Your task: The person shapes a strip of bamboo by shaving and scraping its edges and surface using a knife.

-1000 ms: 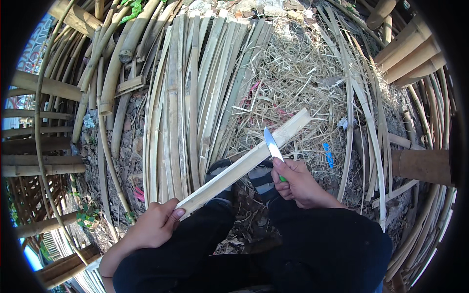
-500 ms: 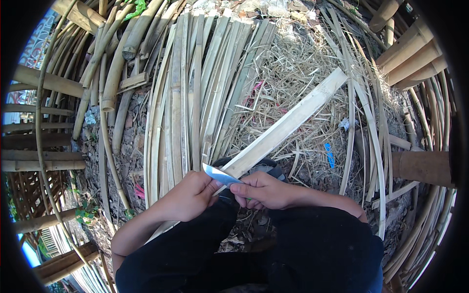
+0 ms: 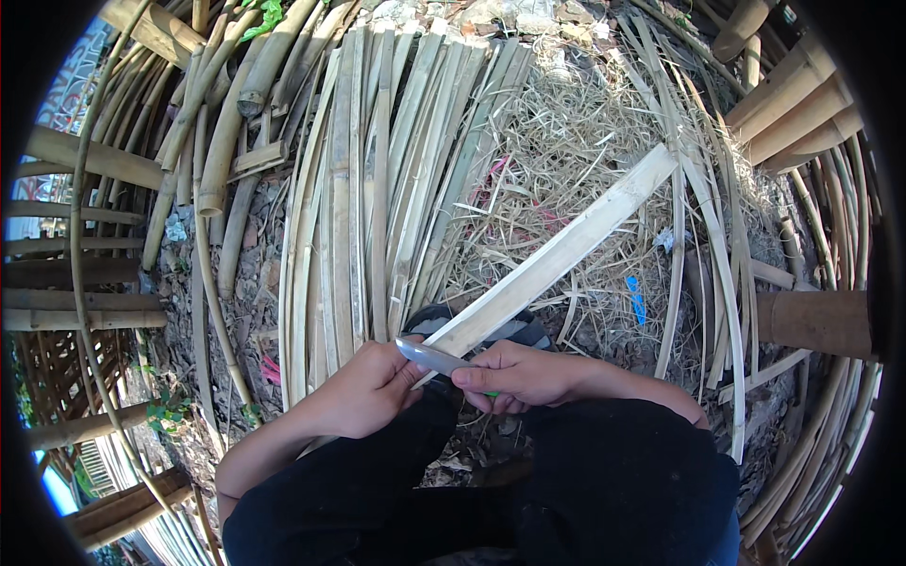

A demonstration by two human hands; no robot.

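Note:
My right hand (image 3: 510,377) is closed round the handle of a knife (image 3: 432,357), a bit of green showing at the grip. The shiny blade points left and lies across the near end of a split bamboo strip (image 3: 566,250). That strip slants away to the upper right, its pale inner face upward. My left hand (image 3: 370,389) grips the strip's near end just below the blade tip. Part of that end is hidden by the blade and fingers. Both hands are close together in front of my knees.
A bundle of long bamboo strips (image 3: 363,189) lies ahead to the left. Thin shavings (image 3: 566,141) cover the ground beyond the held strip, with a blue scrap (image 3: 637,300) among them. Bamboo poles (image 3: 226,132) lean at the left; a thick brown post (image 3: 816,324) juts in at the right.
The held strip's far end has dipped slightly and shifted right. The knife blade has turned, looking narrower and greyer, and my right hand has moved a little right.

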